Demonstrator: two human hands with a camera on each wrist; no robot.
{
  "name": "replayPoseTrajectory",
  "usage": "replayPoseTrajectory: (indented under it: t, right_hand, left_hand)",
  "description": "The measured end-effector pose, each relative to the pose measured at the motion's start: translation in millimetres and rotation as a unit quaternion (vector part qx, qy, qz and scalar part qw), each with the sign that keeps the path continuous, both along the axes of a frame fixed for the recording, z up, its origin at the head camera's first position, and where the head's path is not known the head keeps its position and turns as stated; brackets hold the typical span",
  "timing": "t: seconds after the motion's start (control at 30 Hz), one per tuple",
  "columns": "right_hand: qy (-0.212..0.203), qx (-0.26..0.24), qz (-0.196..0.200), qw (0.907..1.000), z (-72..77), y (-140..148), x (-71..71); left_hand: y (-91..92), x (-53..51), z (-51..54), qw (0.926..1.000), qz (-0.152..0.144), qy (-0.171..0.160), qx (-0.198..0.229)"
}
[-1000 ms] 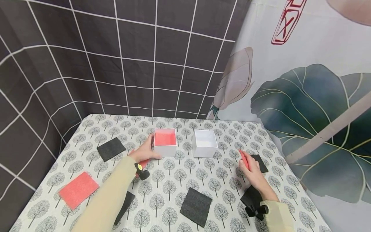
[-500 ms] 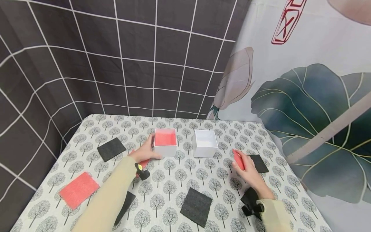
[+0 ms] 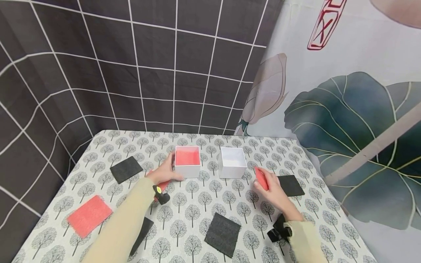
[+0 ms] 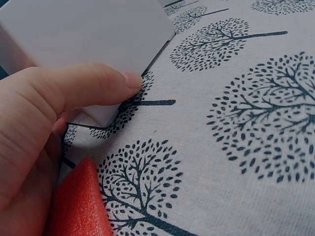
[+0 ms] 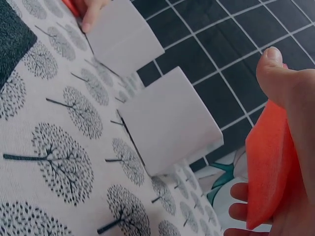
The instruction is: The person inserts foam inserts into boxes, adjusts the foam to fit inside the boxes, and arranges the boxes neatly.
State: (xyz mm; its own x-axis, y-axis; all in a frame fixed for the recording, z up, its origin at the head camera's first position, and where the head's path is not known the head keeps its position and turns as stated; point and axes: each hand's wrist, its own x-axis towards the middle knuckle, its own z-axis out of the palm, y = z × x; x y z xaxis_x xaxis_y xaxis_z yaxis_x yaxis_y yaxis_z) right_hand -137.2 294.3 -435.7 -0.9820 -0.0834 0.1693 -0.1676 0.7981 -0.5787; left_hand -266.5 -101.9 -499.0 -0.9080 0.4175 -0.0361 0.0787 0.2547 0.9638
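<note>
As left hand (image 3: 163,173) grips one box (image 3: 188,171) of two, right hand (image 3: 275,191) pinches one red sheet (image 3: 261,179)

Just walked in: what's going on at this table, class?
A person's left hand holds the left white box, which shows red inside. Their right hand grips a red piece to the right of the other white box, whose visible inside is white. More red pieces and several black pieces lie on the tree-print cloth.

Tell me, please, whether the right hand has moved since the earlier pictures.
Yes: the right hand has moved leftward in the head view, nearer the all-white box.
</note>
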Motion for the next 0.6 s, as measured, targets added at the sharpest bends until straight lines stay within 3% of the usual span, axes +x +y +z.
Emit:
replayPoseTrajectory:
  t: [0.2,0.57,0.6]
  right_hand:
    - [-0.014,0.006,0.002,0.9999,2.2,-11,-4.6]
    - [-0.032,0.021,0.019,0.9991,6.7,-30,-10.6]
    - [-0.031,0.023,0.022,0.9990,7.1,-32,-11.2]
  left_hand:
    - [0.3,-0.6,-1.7,1.0000,-0.001,0.004,0.001]
    - [0.5,3.2,6.1,0.9999,-0.007,0.003,0.007]
    - [0.4,1.4,2.4,1.0000,-0.006,0.005,0.005]
